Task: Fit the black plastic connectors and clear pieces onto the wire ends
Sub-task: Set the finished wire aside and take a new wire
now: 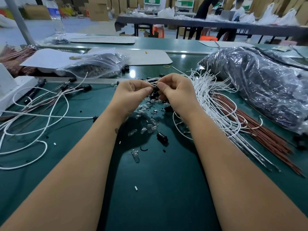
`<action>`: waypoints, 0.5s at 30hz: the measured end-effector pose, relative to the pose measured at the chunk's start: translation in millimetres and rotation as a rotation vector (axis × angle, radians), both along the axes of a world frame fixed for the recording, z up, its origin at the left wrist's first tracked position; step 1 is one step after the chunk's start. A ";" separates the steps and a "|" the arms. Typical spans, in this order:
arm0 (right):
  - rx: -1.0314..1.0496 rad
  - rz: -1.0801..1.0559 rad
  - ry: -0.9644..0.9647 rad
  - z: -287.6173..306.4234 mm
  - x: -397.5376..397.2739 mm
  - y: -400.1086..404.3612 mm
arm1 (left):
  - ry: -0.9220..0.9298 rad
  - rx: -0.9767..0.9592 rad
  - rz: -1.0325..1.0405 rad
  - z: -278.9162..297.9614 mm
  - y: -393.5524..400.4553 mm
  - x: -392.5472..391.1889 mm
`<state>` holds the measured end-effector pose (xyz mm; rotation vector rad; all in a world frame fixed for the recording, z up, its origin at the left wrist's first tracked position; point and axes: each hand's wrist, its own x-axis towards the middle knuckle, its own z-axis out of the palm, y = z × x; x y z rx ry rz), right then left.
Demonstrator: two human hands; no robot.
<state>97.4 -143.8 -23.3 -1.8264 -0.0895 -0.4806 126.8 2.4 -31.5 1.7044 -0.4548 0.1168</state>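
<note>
Both hands up over mid-bench, fingertips meeting. Right hand [176, 92] fingers curled, pinching a black connector [155, 90] between thumb and forefinger. Left hand [131, 94] fingers also curled, thumb and forefinger pinched at the connector's left end; what sits between those tips is too small to tell. White wires [150, 80] run out behind the fingers toward the far side.

Containers:
- Zip bag [98, 65], clear, far-left part of the green bench [166, 189], lying flat, holds dark small parts; mouth end toward the right, a few black connectors spilled [125, 69] just beside it.
- Large clear plastic bag [260, 80] along the right edge, stuffed with black parts, lying on its side.
- Water bottle [55, 17] upright at the far-left corner, clear; fill level not readable.

Loose stock:
- Clear pieces [150, 127] scattered directly under and nearer than the hands, one more [135, 155] nearer the front edge.
- One loose black connector [161, 136] just beside that scatter.
- White wire bundle [216, 104] fanned to the right of the hands, reddish-brown wire bundle [260, 130] beside it, toward the big bag.
- Left side: looped white wires [41, 114], some with black connectors already on [86, 87].
</note>
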 end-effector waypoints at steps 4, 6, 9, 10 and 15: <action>-0.157 0.014 0.055 9.5 -2.8 -7.8 | -0.017 0.013 0.049 -5.4 -2.5 -1.8; -0.233 -0.073 0.057 19.3 -5.1 -20.8 | -0.054 0.059 0.097 -8.5 -4.9 -2.7; -0.136 -0.387 -0.006 32.8 -11.1 -54.7 | -0.117 0.182 0.062 -12.9 -8.0 -3.8; -0.136 -0.525 0.008 34.5 -13.6 -68.7 | -0.130 0.230 0.046 -14.1 -8.6 -3.5; -0.470 -0.915 0.535 16.8 -29.7 -120.7 | -0.182 0.462 0.066 -15.5 -11.5 1.9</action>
